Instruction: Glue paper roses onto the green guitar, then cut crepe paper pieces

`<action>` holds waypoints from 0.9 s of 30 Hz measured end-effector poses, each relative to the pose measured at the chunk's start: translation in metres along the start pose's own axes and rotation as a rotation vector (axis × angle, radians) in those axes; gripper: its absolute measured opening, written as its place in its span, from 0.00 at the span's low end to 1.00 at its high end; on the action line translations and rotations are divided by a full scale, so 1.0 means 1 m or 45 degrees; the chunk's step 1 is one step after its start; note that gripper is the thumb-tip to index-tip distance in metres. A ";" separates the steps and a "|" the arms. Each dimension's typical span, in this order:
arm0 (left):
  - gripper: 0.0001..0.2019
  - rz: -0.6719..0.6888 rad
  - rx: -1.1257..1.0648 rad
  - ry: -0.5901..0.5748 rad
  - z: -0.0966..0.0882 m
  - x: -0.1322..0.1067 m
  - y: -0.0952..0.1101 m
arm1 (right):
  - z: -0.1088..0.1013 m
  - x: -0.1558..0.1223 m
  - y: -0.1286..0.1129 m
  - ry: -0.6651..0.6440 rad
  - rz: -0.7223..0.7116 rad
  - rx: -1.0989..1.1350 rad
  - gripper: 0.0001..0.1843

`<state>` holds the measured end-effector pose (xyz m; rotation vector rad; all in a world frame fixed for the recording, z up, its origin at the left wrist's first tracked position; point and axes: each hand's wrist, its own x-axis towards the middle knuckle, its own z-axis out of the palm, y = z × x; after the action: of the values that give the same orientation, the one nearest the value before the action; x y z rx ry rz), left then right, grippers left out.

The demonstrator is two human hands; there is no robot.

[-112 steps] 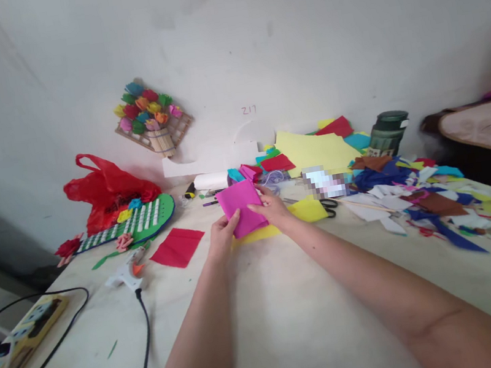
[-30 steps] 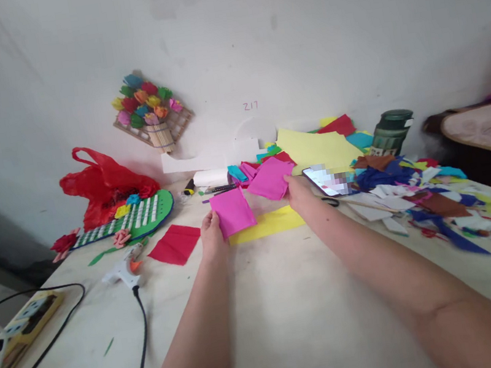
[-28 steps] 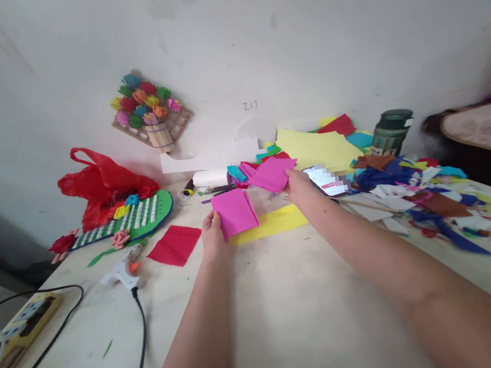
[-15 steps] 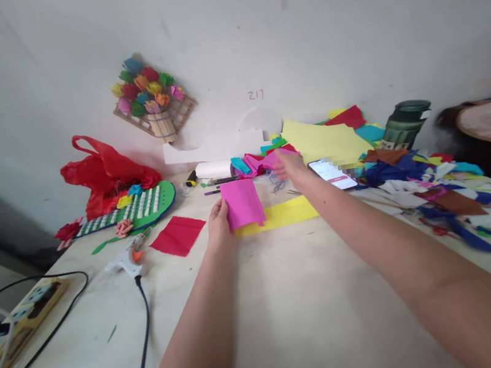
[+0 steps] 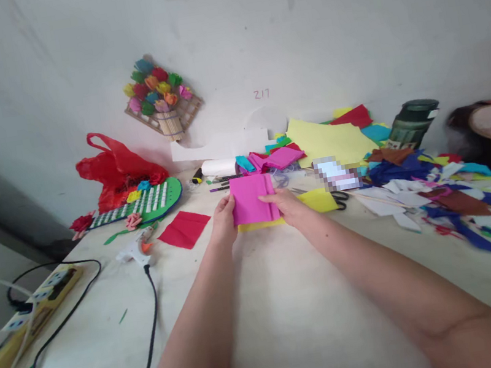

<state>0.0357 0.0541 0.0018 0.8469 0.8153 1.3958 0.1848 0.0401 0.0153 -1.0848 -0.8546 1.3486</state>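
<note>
A pink sheet of paper (image 5: 248,202), perhaps crepe paper, is held up between both hands, with creases along its right side. My left hand (image 5: 225,217) pinches its left edge. My right hand (image 5: 287,205) grips the right edge, thumb in front. Behind and below it lies a yellow paper strip (image 5: 317,200), partly hidden by the pink sheet and my right hand. Scissors (image 5: 340,199) with black handles rest by the strip's right end. On the left of the table is a red paper square (image 5: 185,229).
A glue gun (image 5: 138,254) with its cord and a power strip (image 5: 39,322) lie at left. Behind are a red plastic bag (image 5: 120,173) and a green decorated board (image 5: 159,201). Paper scraps (image 5: 453,201), a phone (image 5: 337,174) and a dark green bottle (image 5: 413,123) occupy the right.
My right hand has drawn back from the pink paper pile at the back and now grips the pink sheet's right edge. The scissors' handles have come into sight. The view has shifted slightly.
</note>
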 end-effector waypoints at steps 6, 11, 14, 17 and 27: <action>0.15 0.075 0.485 0.002 -0.008 -0.004 0.006 | -0.009 0.011 0.010 0.152 -0.195 -0.156 0.09; 0.15 0.288 1.470 0.511 -0.013 -0.011 0.018 | -0.009 0.013 0.010 0.191 -0.233 -0.002 0.10; 0.16 0.255 1.968 0.572 -0.016 -0.011 0.018 | -0.011 0.016 0.013 0.256 -0.219 0.014 0.10; 0.19 0.203 2.162 0.448 -0.017 -0.009 0.013 | -0.014 0.018 0.016 0.291 -0.212 0.003 0.11; 0.13 0.054 2.276 0.332 -0.004 -0.013 0.009 | -0.014 0.020 0.028 0.285 -0.190 0.006 0.10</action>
<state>0.0276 0.0415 0.0081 1.9596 2.2994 0.4675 0.1905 0.0561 -0.0173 -1.1214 -0.7506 1.0827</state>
